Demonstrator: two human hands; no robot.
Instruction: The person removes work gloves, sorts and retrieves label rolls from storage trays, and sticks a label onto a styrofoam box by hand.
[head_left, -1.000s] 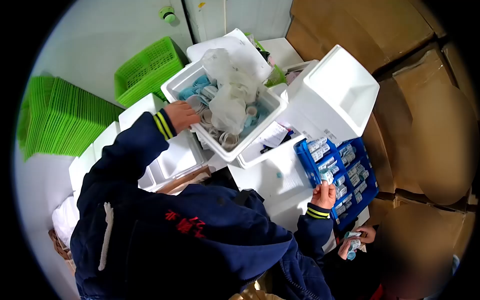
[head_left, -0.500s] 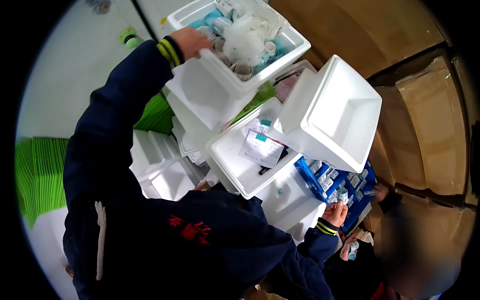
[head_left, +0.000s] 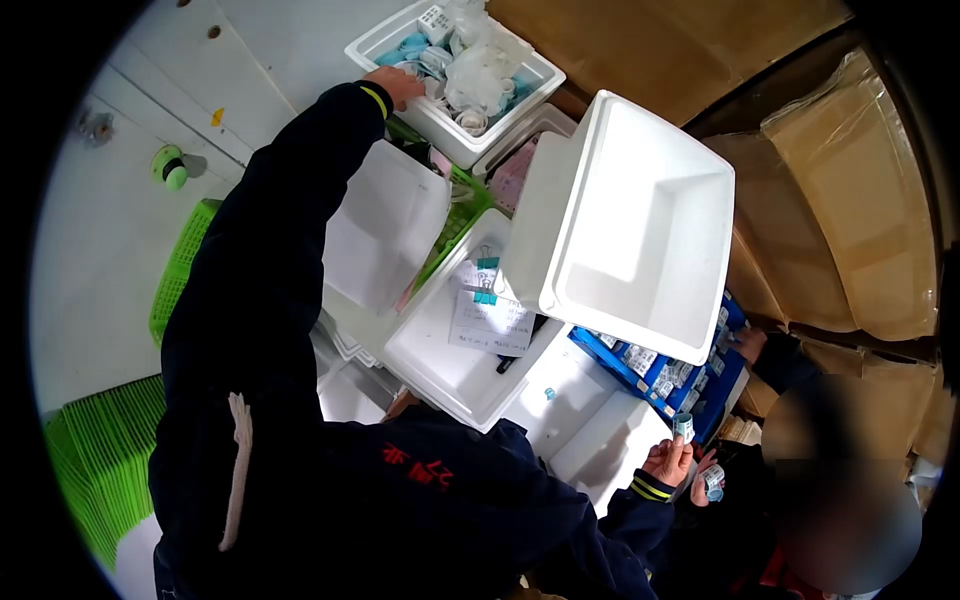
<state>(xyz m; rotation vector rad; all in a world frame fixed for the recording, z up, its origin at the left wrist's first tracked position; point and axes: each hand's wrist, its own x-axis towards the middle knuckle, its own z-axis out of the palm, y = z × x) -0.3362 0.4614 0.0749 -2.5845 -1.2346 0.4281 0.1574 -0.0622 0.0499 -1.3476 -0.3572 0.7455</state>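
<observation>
My left hand (head_left: 398, 86) grips the left rim of a white foam box (head_left: 455, 148) at the top, its fingers over the edge. That box holds blue and white rolls and crumpled clear plastic bags (head_left: 478, 78). Low on the right, my right hand (head_left: 668, 461) pinches a small light-blue labelled roll (head_left: 683, 427) between its fingertips. Beyond it lies a blue compartment tray (head_left: 712, 385) with several labelled rolls, partly hidden under a large empty white box (head_left: 640, 220). Between my hands, an open white box (head_left: 425, 345) holds a clipped paper note (head_left: 490, 322).
A co-worker beside my right hand holds a labelled roll (head_left: 713, 480) in one hand; their other hand (head_left: 750, 343) touches the tray. Green baskets (head_left: 110, 460) are stacked at the lower left. Cardboard boxes (head_left: 850, 200) line the right side.
My left hand has carried the filled white box up and away, off the boxes below, to the back. My right hand has moved slightly down with its roll. The co-worker's hand has reached to the tray.
</observation>
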